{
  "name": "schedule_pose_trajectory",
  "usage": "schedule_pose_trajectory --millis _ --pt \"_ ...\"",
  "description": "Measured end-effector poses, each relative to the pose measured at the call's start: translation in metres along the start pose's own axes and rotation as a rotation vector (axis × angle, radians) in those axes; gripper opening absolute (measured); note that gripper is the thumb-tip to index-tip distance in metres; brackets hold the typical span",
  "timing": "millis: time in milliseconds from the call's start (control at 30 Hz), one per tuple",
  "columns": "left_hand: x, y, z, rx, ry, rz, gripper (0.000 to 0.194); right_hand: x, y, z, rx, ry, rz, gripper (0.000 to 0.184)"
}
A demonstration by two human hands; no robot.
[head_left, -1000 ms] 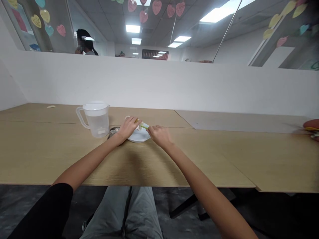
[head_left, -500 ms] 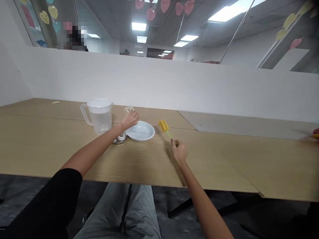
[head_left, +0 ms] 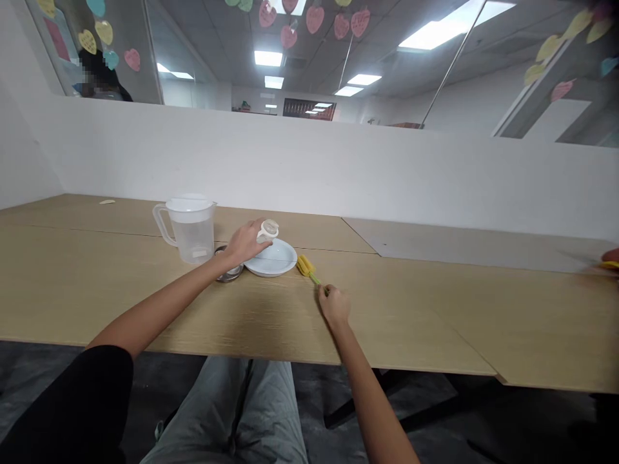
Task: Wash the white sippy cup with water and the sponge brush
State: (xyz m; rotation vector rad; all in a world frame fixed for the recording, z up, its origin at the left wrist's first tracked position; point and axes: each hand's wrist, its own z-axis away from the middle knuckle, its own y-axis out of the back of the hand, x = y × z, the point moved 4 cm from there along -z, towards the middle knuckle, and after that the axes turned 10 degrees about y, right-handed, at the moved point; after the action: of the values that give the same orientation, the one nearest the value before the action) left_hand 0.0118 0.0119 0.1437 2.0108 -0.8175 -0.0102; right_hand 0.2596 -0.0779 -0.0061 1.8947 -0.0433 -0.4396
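Observation:
My left hand (head_left: 245, 243) is closed around a small clear cup (head_left: 267, 230), tipped with one round end facing up and toward me. The cup is held just above the back of a shallow white bowl (head_left: 271, 265). To the right of the bowl, my right hand (head_left: 334, 304) grips the green handle of a cup brush (head_left: 305, 265) with a yellow sponge head. The sponge head is low over the table, close to the bowl's right edge. Beneath my left wrist, a small metal dish (head_left: 231, 275) is partly hidden, and its contents are hard to make out.
A translucent lidded pitcher (head_left: 192, 235) stands left of the bowl, its handle facing left. A thin pale piece (head_left: 107, 202) lies at the table's far left. Red and yellow things (head_left: 611, 259) show at the right edge. A white wall (head_left: 309, 161) rises behind the wooden table (head_left: 411, 309).
The brush has come out of the cup and gone right, then lowered toward the table beside the bowl. My left hand has turned the cup, tilting its end toward me.

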Motion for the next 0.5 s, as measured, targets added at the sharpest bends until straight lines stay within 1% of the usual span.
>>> schedule_pose_trajectory --millis 100,133,233,300,367,400,433,467,500 --pt "0.002 0.012 0.031 0.028 0.041 0.207 0.052 -0.008 0.002 0.004 0.014 0.101 0.034 0.039" --pt "0.001 0.013 0.043 0.023 0.075 0.246 0.054 -0.010 0.002 0.006 0.013 0.128 0.046 0.038" --pt "-0.004 0.010 0.077 0.010 0.182 0.326 0.068 -0.011 -0.001 0.008 0.006 0.169 0.056 0.036" --pt "-0.009 0.001 0.096 -0.011 0.220 0.400 0.074 -0.011 0.000 0.007 0.056 0.162 -0.012 0.036" --pt "-0.014 -0.011 0.110 -0.021 0.251 0.466 0.077 -0.014 0.012 0.005 0.180 0.092 -0.193 0.038" --pt "-0.016 -0.018 0.116 -0.021 0.258 0.497 0.078 -0.018 0.024 0.006 0.268 0.036 -0.332 0.041" --pt "-0.017 -0.024 0.120 -0.014 0.255 0.529 0.077 -0.027 0.039 0.009 0.314 -0.008 -0.512 0.043" --pt "-0.018 -0.030 0.124 -0.002 0.239 0.559 0.076 -0.040 0.057 0.014 0.333 0.001 -0.712 0.043" --pt "-0.018 -0.036 0.127 0.011 0.214 0.585 0.074 -0.058 0.081 0.021 0.344 0.064 -0.904 0.042"
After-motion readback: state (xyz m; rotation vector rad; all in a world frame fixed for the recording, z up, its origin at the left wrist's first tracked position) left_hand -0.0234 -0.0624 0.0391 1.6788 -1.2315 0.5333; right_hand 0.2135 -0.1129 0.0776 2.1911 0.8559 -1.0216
